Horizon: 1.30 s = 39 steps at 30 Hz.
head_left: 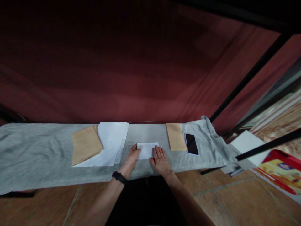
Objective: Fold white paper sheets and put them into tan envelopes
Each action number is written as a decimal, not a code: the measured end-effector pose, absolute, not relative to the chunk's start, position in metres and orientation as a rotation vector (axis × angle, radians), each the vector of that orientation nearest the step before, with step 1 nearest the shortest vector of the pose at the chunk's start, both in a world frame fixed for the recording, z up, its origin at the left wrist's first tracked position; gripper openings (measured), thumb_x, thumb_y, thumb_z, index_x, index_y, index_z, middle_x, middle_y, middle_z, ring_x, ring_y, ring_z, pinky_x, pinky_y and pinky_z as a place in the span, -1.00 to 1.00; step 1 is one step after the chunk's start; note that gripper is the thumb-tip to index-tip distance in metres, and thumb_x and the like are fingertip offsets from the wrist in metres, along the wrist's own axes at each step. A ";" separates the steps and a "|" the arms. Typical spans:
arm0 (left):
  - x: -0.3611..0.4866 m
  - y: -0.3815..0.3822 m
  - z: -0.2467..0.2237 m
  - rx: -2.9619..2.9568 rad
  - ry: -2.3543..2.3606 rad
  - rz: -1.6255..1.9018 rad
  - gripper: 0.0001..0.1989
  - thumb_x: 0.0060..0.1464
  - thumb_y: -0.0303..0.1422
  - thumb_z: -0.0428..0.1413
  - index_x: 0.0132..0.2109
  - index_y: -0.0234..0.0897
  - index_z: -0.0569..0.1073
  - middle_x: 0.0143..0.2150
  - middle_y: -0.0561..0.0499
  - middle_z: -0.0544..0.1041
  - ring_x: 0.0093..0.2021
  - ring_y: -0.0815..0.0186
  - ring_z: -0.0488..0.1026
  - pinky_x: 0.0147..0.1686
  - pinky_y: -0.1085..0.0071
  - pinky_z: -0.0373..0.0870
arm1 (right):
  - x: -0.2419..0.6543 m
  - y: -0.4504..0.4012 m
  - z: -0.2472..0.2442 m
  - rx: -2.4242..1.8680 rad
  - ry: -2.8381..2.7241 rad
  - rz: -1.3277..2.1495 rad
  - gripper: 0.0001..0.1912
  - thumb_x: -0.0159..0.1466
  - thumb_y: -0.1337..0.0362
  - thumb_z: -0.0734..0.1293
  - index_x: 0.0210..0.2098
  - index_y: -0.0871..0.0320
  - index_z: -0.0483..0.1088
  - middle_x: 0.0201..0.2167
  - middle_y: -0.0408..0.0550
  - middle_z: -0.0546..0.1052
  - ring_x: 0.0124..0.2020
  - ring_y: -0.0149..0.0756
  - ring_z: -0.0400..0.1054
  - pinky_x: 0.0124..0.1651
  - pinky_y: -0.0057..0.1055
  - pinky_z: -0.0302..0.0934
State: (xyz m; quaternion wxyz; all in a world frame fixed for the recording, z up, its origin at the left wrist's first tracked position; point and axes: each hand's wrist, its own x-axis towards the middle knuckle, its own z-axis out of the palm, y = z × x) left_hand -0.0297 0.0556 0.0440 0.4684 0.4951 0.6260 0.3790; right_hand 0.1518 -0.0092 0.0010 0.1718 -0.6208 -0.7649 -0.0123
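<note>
A small white rectangle of folded paper (pixel 146 151) lies on the grey cloth in front of me. At its left edge is my left hand (pixel 132 157), with the thumb on top and the fingers curled along the side, gripping it. My right hand (pixel 161 160) rests over the paper's right end, fingers stretched out flat and the thumb apart. To the left is a stack of white sheets (pixel 110 138), partly covered by brown envelopes (pixel 86 142). On the right lies a narrower stack of brown envelopes (pixel 176 138).
A phone (pixel 192 144) lies beside the right-hand envelopes. The grey cloth (pixel 42 157) covers a narrow bench against a dark red surface (pixel 141 78). A black metal bar (pixel 249 78) slants at the right. A red and yellow box (pixel 282 171) and a white box (pixel 249 146) stand lower right.
</note>
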 end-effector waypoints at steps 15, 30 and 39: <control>-0.005 0.030 0.075 0.831 1.280 0.986 -0.53 0.24 -0.21 0.08 0.24 -0.25 0.32 0.15 -0.20 0.51 0.11 0.16 0.49 -0.19 0.37 0.50 | 0.113 0.009 0.042 -1.421 -1.123 0.692 -0.47 0.47 0.08 -0.03 0.17 0.19 0.35 -0.04 0.06 0.60 -0.08 -0.20 0.53 -0.08 -0.30 0.42; -0.026 0.052 0.043 1.803 1.646 0.721 -0.25 0.02 -0.60 0.04 0.38 -0.20 0.17 0.18 -0.09 0.45 0.09 0.20 0.47 0.08 0.33 0.41 | 0.161 -0.019 0.012 -1.666 -1.177 0.505 -0.56 0.31 0.24 0.18 0.14 0.18 0.36 -0.24 0.03 0.58 -0.27 -0.18 0.48 -0.13 -0.27 0.34; -0.017 0.042 0.035 2.312 1.718 0.712 -0.42 0.15 -0.56 -0.04 0.32 -0.29 0.27 0.28 -0.22 0.31 0.23 0.12 0.34 0.20 0.17 0.32 | 0.159 -0.030 0.022 -2.121 -1.662 0.009 -0.71 0.35 0.35 0.23 0.01 0.11 0.47 -0.15 0.08 0.54 -0.11 -0.10 0.43 -0.02 -0.21 0.27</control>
